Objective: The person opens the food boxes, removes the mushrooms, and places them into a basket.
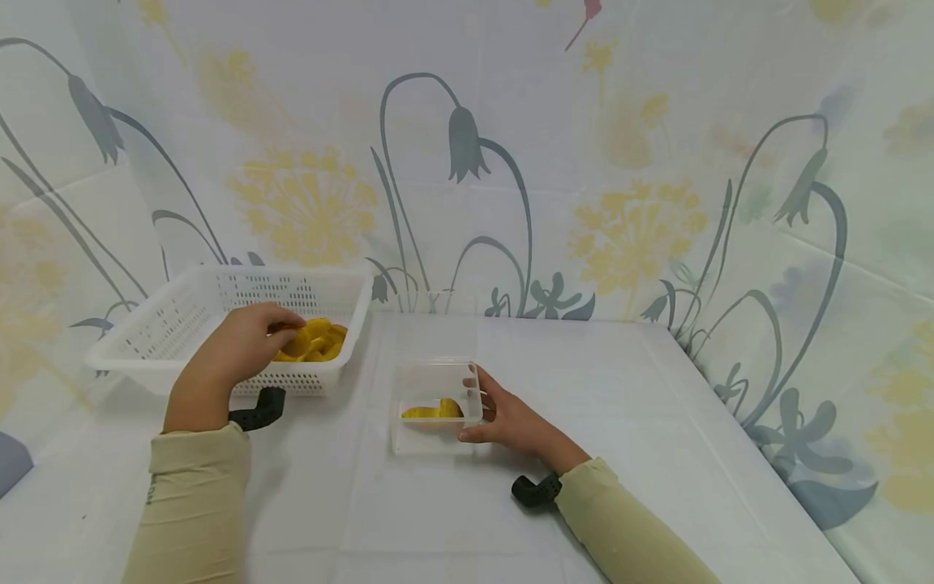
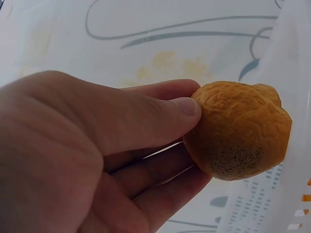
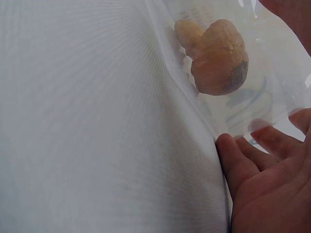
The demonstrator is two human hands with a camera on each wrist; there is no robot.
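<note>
Over the white perforated basket (image 1: 124,353), my left hand (image 1: 244,345) pinches a rounded yellow-brown piece (image 2: 238,131) between thumb and fingers. That piece has wrinkled skin and a dark speckled patch low on its side. More yellow pieces (image 1: 326,342) lie heaped in the basket's front right corner. At centre, a clear plastic box (image 1: 430,440) contains a few similar pieces (image 1: 447,408). My right hand (image 1: 514,423) holds the box by its right side, thumb at the front corner and fingers farther back. In the right wrist view, fingertips (image 3: 260,126) meet the clear wall beside a piece (image 3: 221,60).
A white cloth covers the table (image 1: 584,381), and a flower-printed sheet (image 1: 438,195) hangs behind and at the sides. Black straps with camera mounts sit at both wrists. A grey-purple object (image 1: 10,462) shows at the left edge.
</note>
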